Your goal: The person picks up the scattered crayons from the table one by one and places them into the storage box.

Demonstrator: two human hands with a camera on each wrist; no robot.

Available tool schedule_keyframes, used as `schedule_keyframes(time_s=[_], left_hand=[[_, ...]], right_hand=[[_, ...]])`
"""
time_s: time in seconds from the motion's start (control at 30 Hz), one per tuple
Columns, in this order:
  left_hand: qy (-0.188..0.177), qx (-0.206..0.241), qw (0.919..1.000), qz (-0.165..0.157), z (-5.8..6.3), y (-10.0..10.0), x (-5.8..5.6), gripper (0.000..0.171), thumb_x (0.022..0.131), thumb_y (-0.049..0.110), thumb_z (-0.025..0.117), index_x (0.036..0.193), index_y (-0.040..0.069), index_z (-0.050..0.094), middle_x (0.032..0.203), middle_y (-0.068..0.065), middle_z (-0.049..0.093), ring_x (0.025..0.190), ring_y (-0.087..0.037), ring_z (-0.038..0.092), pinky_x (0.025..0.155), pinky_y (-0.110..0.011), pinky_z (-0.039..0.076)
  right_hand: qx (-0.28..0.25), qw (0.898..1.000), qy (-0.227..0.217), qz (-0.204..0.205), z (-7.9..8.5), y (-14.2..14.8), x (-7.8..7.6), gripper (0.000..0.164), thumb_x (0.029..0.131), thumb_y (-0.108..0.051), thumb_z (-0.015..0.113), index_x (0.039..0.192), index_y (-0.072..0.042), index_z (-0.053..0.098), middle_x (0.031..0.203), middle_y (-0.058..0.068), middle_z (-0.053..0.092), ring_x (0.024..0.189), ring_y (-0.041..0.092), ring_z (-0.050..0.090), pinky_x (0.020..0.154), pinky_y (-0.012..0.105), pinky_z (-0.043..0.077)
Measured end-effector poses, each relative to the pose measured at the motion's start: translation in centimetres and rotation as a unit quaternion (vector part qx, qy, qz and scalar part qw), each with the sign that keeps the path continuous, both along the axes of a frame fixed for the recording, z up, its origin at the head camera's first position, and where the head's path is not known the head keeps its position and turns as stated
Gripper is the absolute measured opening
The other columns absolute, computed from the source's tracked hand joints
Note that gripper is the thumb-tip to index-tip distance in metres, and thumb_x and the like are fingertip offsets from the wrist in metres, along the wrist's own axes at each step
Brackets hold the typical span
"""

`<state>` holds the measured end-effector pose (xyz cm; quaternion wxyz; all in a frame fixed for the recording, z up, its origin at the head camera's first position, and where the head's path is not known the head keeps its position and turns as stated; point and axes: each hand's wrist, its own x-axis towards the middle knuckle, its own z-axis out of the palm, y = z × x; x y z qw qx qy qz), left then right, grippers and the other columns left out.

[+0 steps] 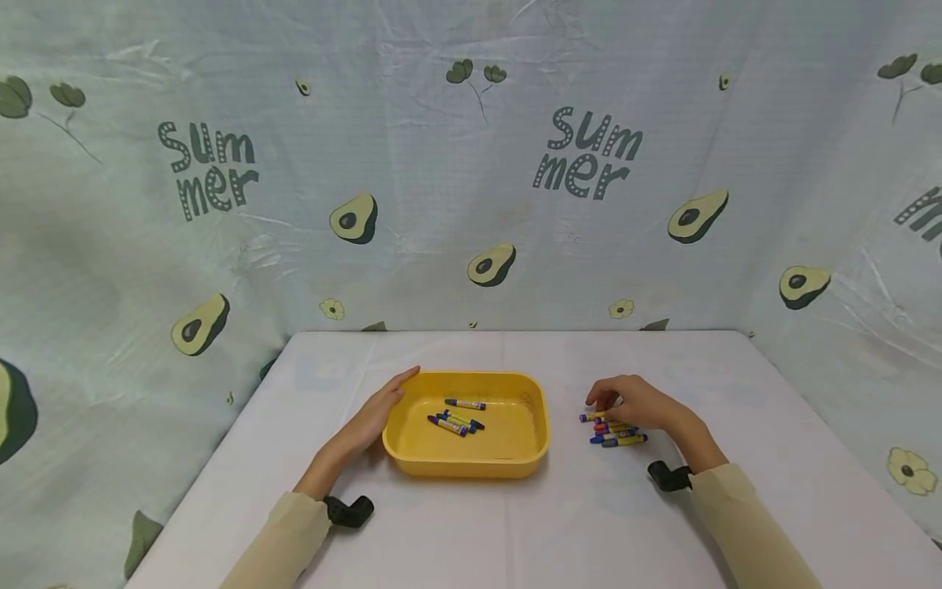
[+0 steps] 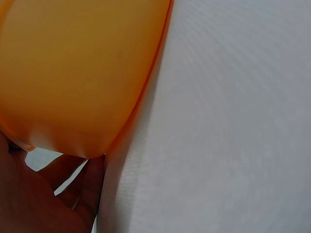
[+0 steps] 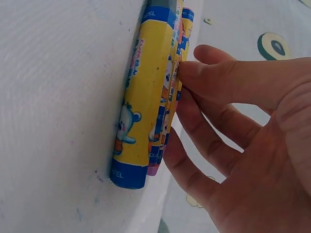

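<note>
My left hand (image 1: pixel 373 419) rests along the left side of a yellow plastic tray (image 1: pixel 464 468), fingers stretched toward its back left corner. In the left wrist view those fingers (image 2: pixel 92 187) touch the tray's outer wall (image 2: pixel 87 82). Several oil pastels (image 1: pixel 447 425) in yellow wrappers lie inside the tray, most with blue or purple tips. To its right, my right hand (image 1: pixel 639 402) reaches down over a small pile of oil pastels (image 1: pixel 624 441). Its thumb and curled fingers pinch a purple-tipped oil pastel (image 1: pixel 586 418) at the pile's back edge. Nearest the right wrist camera lies a blue-banded oil pastel (image 3: pixel 141 92).
The table (image 1: pixel 456 532) has a white cover. Behind and beside it hangs a pale curtain (image 1: pixel 427 164) printed with avocados, flowers and lettering. Black wrist cameras, one (image 1: pixel 349 511) on the left and one (image 1: pixel 668 476) on the right, sit close above the table.
</note>
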<state>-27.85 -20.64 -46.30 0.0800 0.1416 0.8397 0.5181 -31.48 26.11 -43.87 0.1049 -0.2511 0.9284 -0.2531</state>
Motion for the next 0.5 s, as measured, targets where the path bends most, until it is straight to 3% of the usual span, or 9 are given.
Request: schedule_keyframes(time_s=[0.27,0.5], left_hand=[[-0.002,-0.003,1.0,0.0,-0.4,-0.09,0.07,0.053,0.113,0.023,0.019,0.166,0.02,0.024,0.174,-0.011,0.021,0.161,-0.035,0.019,0.13,-0.056,0.011],[0.002,0.004,1.0,-0.001,-0.32,-0.12,0.05,0.052,0.113,0.022,0.02,0.165,0.019,0.025,0.173,-0.011,0.022,0.161,-0.035,0.019,0.131,-0.055,0.01]], right_hand=[[0.004,1.0,-0.003,-0.008,-0.62,0.04,0.01,0.021,0.09,0.002,0.07,0.102,-0.014,0.077,0.095,-0.004,0.07,0.087,0.014,0.059,0.079,0.03,0.056],[0.01,1.0,-0.001,-0.016,-0.53,-0.15,0.18,0.019,0.09,0.001,0.07,0.097,-0.016,0.076,0.094,-0.004,0.07,0.087,0.014,0.06,0.081,0.033,0.056]])
